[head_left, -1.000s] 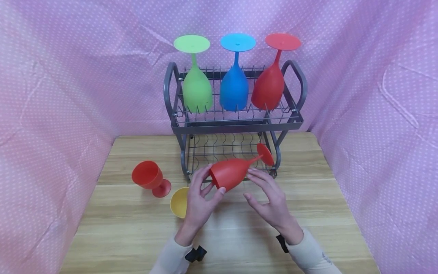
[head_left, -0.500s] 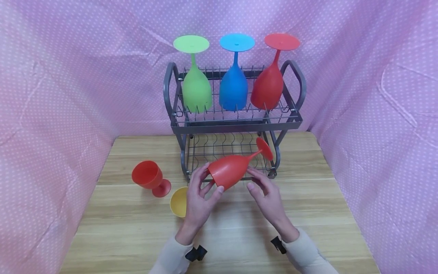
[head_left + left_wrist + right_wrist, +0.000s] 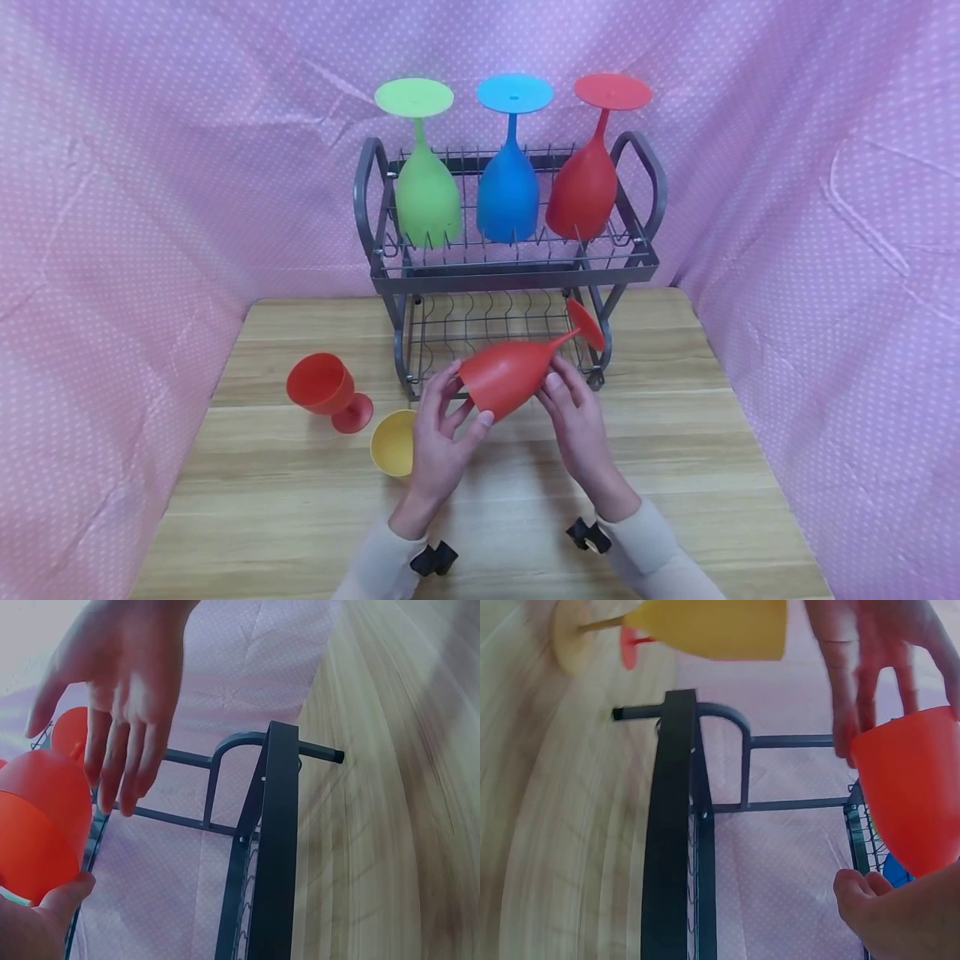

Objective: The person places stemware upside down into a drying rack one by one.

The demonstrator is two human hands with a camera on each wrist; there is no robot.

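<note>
A red plastic wine glass lies tilted on its side in the air in front of the rack, its foot pointing up and right. My left hand holds it at the rim end, thumb on the near side and fingers behind. Beside the bowl's stem end is my right hand, its fingertips right at the glass and partly behind it. In the left wrist view the right hand shows fairly straight fingers near the red wine glass.
A grey two-tier dish rack stands at the back. Upside down on its upper tier are a green, a blue and a red glass. A red goblet and a yellow stemmed glass stand on the wooden table.
My right hand has moved left and in toward the stem end of the wine glass, its thumb closer to the bowl. The glass has risen slightly; the left hand keeps its hold.
</note>
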